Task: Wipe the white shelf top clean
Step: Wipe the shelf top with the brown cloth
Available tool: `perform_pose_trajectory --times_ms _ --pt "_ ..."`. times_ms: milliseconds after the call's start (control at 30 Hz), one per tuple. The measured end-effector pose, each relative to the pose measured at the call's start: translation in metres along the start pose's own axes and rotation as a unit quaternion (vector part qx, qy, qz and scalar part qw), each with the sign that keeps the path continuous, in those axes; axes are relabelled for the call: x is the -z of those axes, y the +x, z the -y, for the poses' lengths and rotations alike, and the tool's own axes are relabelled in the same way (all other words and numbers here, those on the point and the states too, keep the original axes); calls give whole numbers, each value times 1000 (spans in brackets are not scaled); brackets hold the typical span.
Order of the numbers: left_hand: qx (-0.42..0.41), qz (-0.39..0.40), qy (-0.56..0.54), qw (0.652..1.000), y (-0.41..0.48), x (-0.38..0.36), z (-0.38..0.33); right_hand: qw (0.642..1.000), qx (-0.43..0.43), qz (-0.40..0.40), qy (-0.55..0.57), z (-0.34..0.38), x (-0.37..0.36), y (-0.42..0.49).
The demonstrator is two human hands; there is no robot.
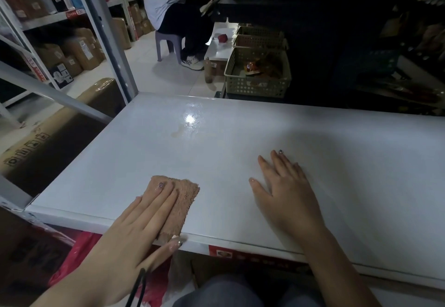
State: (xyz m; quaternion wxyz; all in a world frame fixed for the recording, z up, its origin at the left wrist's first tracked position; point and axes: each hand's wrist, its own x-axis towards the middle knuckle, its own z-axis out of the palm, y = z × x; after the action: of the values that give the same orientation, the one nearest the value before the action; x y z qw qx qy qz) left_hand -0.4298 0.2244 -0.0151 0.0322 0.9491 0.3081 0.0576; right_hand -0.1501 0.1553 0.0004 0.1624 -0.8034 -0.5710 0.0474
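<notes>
While the wiping seemed barely begun, the head view showed the shelf top [216,143] lying broad and white before the person, with a wet smear [179,134] near its far edge not yet reached. The cloth [186,199] lay folded at the near left edge. The left hand [149,213] pressed it flat, its grip slack, fingers straight, thumb over the front lip. The right hand [286,186] rested palm-down on bare shelf, well apart, fingers spread and holding nothing.
</notes>
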Motion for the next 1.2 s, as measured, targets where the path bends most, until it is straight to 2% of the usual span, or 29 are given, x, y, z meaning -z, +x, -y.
perform_pose_trajectory --times_ms 367,1200 --pt "-11 -23 -19 999 7 5 -2 1000 -3 1 -1 1 1 0" --pt "59 34 -77 995 75 10 17 1000 -5 -1 6 0 -1 1"
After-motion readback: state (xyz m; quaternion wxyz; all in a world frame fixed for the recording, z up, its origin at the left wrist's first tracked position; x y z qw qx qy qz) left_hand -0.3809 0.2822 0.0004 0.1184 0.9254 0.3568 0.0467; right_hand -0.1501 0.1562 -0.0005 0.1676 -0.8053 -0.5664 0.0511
